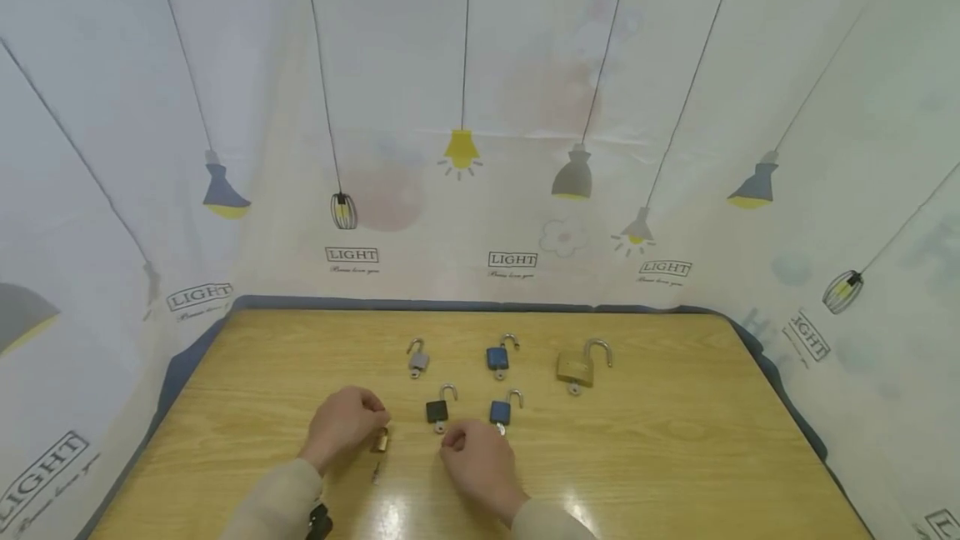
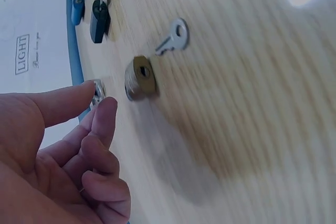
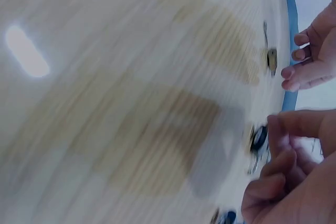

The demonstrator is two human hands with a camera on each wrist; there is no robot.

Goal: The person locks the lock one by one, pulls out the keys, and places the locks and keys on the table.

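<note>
My left hand (image 1: 347, 423) hovers beside a small brass padlock (image 1: 381, 441). In the left wrist view its thumb and index finger are apart, and the padlock's keyhole end (image 2: 143, 72) faces the camera. A loose silver key (image 2: 176, 36) lies on the table close to that keyhole. My right hand (image 1: 483, 461) has loosely bent fingers with nothing visible in them. It is nearest to a black padlock (image 1: 437, 412), which has a raised shackle and a key in its base. The right wrist view shows the fingertips partly covering this black padlock (image 3: 259, 139).
Behind the hands, a grey padlock (image 1: 418, 361), a blue padlock (image 1: 497, 357) and a large brass padlock (image 1: 576, 367) have raised shackles and keys. Another blue padlock (image 1: 500, 412) stands near my right hand. A dark object (image 1: 319, 521) shows by the left sleeve. A printed curtain (image 1: 420, 273) borders the table.
</note>
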